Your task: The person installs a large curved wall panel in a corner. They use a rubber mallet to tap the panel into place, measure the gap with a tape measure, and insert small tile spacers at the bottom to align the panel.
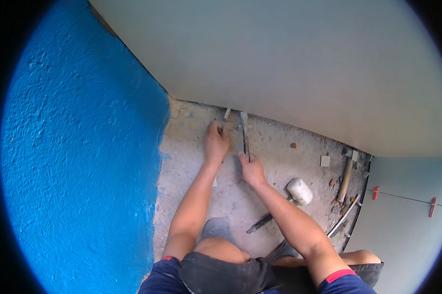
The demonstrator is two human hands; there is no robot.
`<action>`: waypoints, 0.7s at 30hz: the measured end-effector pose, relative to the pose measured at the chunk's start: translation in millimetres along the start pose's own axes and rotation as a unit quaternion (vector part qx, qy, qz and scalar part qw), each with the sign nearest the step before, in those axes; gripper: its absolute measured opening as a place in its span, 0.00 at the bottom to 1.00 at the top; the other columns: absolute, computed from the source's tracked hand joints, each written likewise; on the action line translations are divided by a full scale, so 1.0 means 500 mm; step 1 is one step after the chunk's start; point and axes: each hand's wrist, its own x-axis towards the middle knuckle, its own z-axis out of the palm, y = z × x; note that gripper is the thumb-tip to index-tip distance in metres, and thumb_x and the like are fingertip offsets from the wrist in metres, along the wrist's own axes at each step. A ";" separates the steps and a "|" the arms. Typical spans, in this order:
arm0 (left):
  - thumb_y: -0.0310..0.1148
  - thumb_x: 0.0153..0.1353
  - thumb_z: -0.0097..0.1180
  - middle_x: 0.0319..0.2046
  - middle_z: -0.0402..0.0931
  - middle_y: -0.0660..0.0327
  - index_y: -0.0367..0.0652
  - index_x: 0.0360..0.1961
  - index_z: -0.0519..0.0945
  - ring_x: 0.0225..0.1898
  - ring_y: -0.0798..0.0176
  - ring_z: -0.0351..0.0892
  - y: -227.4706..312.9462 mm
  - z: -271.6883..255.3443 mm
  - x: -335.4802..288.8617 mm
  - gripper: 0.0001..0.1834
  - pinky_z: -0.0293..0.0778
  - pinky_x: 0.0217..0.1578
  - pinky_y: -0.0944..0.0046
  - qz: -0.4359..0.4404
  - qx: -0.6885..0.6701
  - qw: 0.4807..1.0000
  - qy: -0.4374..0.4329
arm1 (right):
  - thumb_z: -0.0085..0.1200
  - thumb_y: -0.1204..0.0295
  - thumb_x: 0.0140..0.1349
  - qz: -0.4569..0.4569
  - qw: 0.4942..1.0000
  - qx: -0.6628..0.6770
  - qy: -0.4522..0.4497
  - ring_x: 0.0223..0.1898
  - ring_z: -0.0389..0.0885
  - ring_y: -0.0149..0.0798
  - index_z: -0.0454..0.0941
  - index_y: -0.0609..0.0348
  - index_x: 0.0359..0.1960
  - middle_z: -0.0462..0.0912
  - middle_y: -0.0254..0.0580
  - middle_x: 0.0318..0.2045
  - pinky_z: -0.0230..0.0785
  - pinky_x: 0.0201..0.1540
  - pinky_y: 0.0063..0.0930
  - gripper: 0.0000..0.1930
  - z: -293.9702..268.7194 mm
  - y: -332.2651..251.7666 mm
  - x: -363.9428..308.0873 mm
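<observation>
My right hand (253,170) is wrapped round the lower end of a thin dark pry bar (246,137). The bar's flat, whitish tip meets the bottom edge of the large grey wall panel (279,63). To its left, my left hand (216,142) is held low over the floor with bent fingers drawn together; whatever they pinch is too small or hidden to name. Just beyond those fingers a small pale wedge-like piece (227,114) leans at the foot of the panel.
A white-headed mallet (299,191) lies right of my right forearm. Farther right are a wooden-handled hammer (346,180), a small pale square (325,160) and broken rubble (334,208). A rough blue wall (84,147) bounds the left; red clips (375,193) sit in the right-hand panel's seam.
</observation>
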 end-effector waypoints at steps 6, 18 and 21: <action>0.50 0.72 0.48 0.33 0.83 0.43 0.37 0.38 0.79 0.34 0.40 0.85 -0.004 0.000 0.077 0.23 0.79 0.36 0.43 0.039 0.234 0.968 -0.082 | 0.54 0.50 0.67 0.012 0.999 -0.025 -0.027 0.36 0.86 0.61 0.83 0.71 0.34 0.84 0.65 0.28 0.74 0.45 0.46 0.28 -0.002 -0.031 -0.011; 0.47 0.73 0.48 0.35 0.85 0.47 0.39 0.37 0.81 0.35 0.40 0.86 -0.010 0.022 0.080 0.20 0.79 0.37 0.43 0.051 0.208 0.976 -0.049 | 0.55 0.55 0.68 -0.079 0.994 -0.065 0.029 0.22 0.75 0.43 0.77 0.68 0.25 0.76 0.51 0.17 0.70 0.34 0.43 0.24 0.001 -0.014 -0.012; 0.46 0.72 0.48 0.35 0.85 0.48 0.40 0.37 0.81 0.36 0.39 0.85 -0.004 0.026 0.082 0.20 0.79 0.38 0.42 0.036 0.209 0.976 -0.048 | 0.55 0.55 0.68 -0.091 0.993 -0.066 0.036 0.22 0.75 0.44 0.76 0.68 0.25 0.75 0.51 0.17 0.70 0.34 0.43 0.24 0.002 -0.013 -0.012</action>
